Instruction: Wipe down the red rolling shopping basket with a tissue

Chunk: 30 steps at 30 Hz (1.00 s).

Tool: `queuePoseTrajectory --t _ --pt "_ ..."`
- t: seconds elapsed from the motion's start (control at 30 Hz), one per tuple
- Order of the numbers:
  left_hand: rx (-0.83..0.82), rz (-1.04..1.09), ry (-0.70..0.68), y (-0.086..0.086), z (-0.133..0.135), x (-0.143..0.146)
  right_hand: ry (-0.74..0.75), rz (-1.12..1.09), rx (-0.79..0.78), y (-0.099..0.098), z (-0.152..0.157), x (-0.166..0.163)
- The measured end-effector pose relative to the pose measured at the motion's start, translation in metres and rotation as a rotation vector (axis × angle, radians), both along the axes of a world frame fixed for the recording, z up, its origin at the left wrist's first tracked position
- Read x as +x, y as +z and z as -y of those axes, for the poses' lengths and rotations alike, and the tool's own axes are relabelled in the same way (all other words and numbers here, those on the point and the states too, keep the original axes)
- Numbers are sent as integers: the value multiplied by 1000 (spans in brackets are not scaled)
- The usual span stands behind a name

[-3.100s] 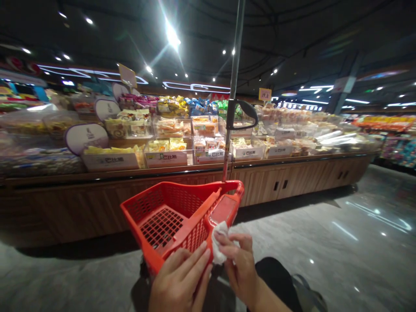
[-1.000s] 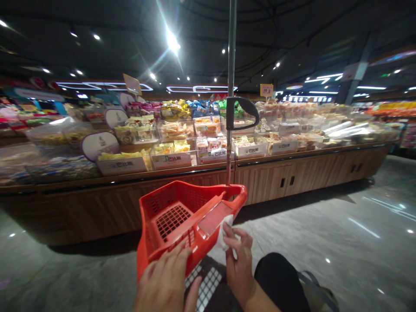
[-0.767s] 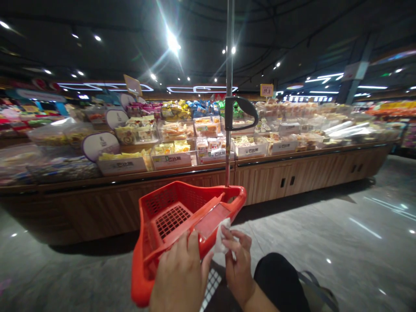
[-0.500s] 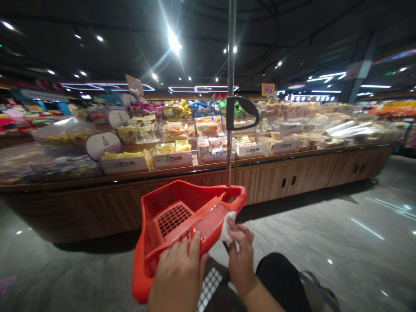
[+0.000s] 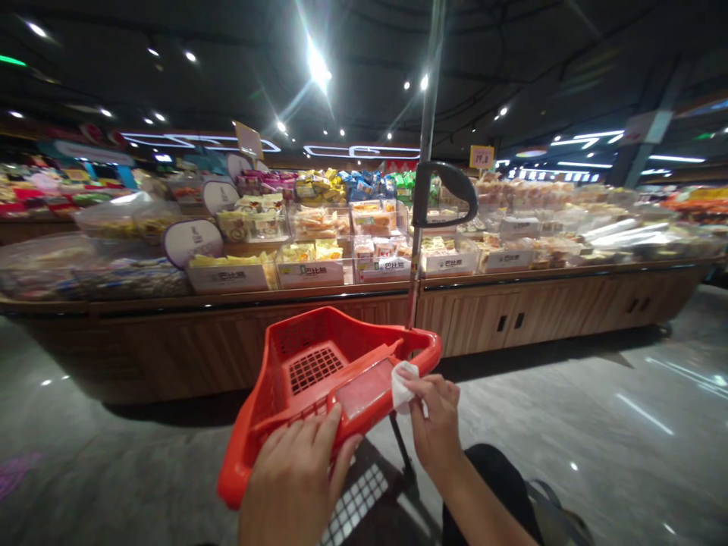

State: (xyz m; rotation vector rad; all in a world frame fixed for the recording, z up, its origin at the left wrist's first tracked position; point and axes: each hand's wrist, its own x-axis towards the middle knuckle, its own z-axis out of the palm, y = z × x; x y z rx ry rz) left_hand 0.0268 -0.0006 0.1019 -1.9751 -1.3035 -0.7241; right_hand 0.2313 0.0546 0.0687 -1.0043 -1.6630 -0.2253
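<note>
A red plastic shopping basket (image 5: 335, 341) with a grid floor sits tilted in front of me, nothing lying in its visible part. My left hand (image 5: 299, 462) grips the near rim, fingers over the edge and thumb below. In my right hand (image 5: 435, 413) a crumpled white tissue (image 5: 403, 385) is pinched and pressed against the rim, just right of the clear label panel (image 5: 364, 390). A metal pole with a dark grey loop handle (image 5: 447, 196) rises behind the basket's right end.
A long wooden display counter (image 5: 341, 326) stands close behind the basket, with clear bins of packaged snacks (image 5: 312, 262) and white signs on it. Below the basket are a pale grid rack (image 5: 361, 493) and a dark leg (image 5: 401, 444). My dark-clad knee (image 5: 489, 485) is at the lower right.
The tissue has shifted slightly up along the rim with my right hand. My left hand keeps its hold while the basket tilts a little and the view shifts.
</note>
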Motion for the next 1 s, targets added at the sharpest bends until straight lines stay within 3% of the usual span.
queuePoseTrajectory --t 0.13,0.4,0.67,1.0 --pt "-13 12 -10 0 -4 -4 -84 79 -99 23 -9 5" --pt "-22 37 -38 -3 -7 -20 1 170 -132 33 -3 21" --pt "-10 30 -55 -2 -8 -27 101 378 -287 63 -14 23" --pt "29 29 -97 0 -5 -37 217 446 -377 74 -22 26"
